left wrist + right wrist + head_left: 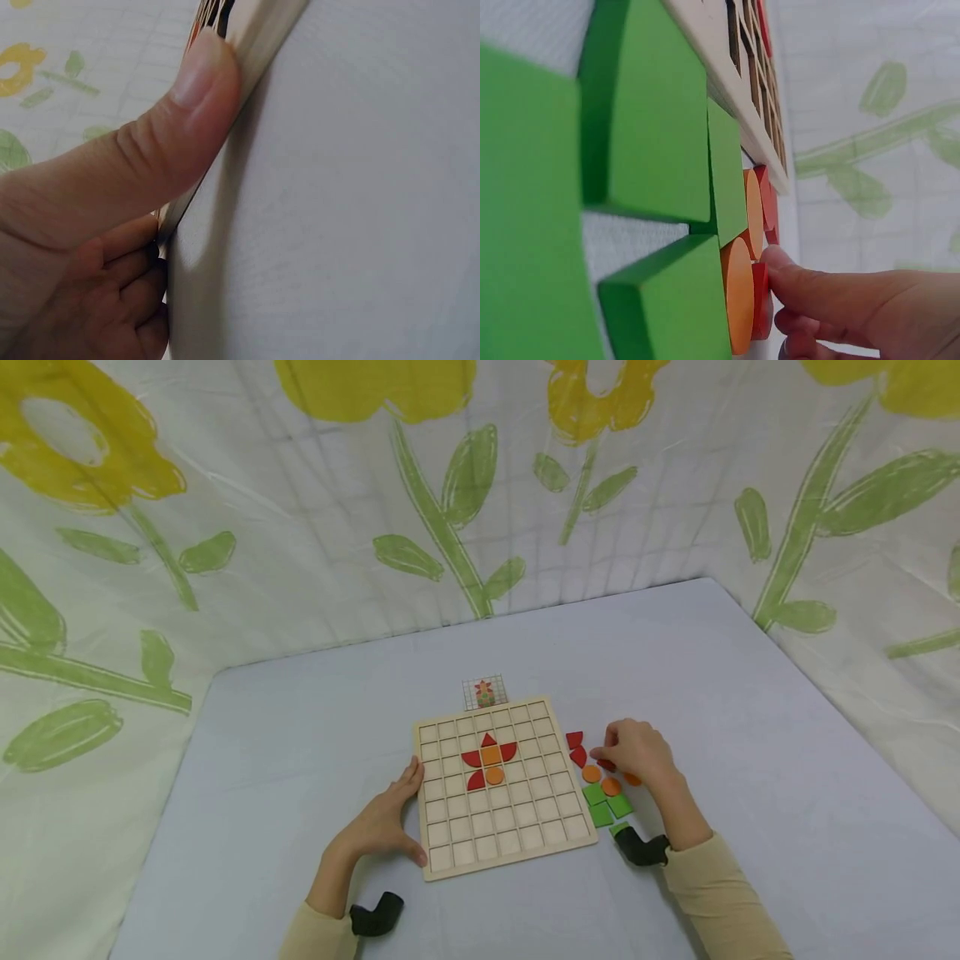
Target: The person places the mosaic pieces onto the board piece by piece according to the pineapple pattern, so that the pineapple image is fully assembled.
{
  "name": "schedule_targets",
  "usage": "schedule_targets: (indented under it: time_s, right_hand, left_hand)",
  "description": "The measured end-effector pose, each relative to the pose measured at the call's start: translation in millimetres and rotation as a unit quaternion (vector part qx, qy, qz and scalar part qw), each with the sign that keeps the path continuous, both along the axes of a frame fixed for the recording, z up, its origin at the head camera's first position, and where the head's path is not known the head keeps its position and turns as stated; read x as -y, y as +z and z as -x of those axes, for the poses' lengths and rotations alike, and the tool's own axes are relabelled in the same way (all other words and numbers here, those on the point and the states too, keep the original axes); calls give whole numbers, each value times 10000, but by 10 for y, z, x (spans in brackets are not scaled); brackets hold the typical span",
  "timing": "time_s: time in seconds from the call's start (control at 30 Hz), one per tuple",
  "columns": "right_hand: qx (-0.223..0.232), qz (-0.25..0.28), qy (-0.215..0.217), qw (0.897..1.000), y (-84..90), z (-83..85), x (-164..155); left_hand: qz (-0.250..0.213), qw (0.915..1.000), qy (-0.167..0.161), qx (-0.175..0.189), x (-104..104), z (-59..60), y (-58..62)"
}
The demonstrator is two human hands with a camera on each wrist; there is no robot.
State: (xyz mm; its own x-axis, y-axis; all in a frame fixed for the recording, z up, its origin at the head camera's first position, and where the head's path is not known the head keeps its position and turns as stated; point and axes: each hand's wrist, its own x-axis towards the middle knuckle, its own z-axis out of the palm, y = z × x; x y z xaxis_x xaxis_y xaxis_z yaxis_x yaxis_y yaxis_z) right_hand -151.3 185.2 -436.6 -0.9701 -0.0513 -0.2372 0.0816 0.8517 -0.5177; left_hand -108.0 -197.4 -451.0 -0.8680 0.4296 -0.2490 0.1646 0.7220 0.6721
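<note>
1. Under the right hand point(636, 752), on the pale surface point(750, 710), lies a loose cluster of small wooden pieces: red pieces point(575, 747), orange discs point(592, 773) and green pieces point(600, 814). The fingertips point(780, 262) curl down onto a red piece point(760, 300) beside an orange disc point(739, 304); the hand looks to be pinching it, though the far side of the grip is hidden.
2. Just left of that cluster sits the wooden grid board point(498, 839), with a red and orange flower shape point(489, 757) already filling some of its cells.
3. Against the board's left edge rests the left hand point(382, 827); its thumb point(191, 112) presses on the rim point(259, 37) and its fingers curl at the edge below, holding the board.
4. Beyond the board, away from both hands, lies a small pattern card point(484, 692).
5. Judging by looks, the pieces are light, stiff and smooth-faced, thick enough to pinch by their side edges; a pinch across the flat sides suits better than the curved one, where fingers could slip.
6. Crowded neighbours may get nudged when one piece is lifted.
</note>
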Motion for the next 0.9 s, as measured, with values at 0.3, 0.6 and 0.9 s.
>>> schedule_targets:
  time_s: [0.3,0.6,0.9]
  right_hand:
    - [-20,288,47,9996,29,-29,-53]
    - [158,470,219,9985,71,-52,-55]
    - [-290,501,265,9980,61,-18,26]
  left_hand:
    - [-40,10000,-7,7,6,2,-15]
    - [-21,10000,-21,-2,16,8,-23]
    - [-25,10000,3,4,8,1,-11]
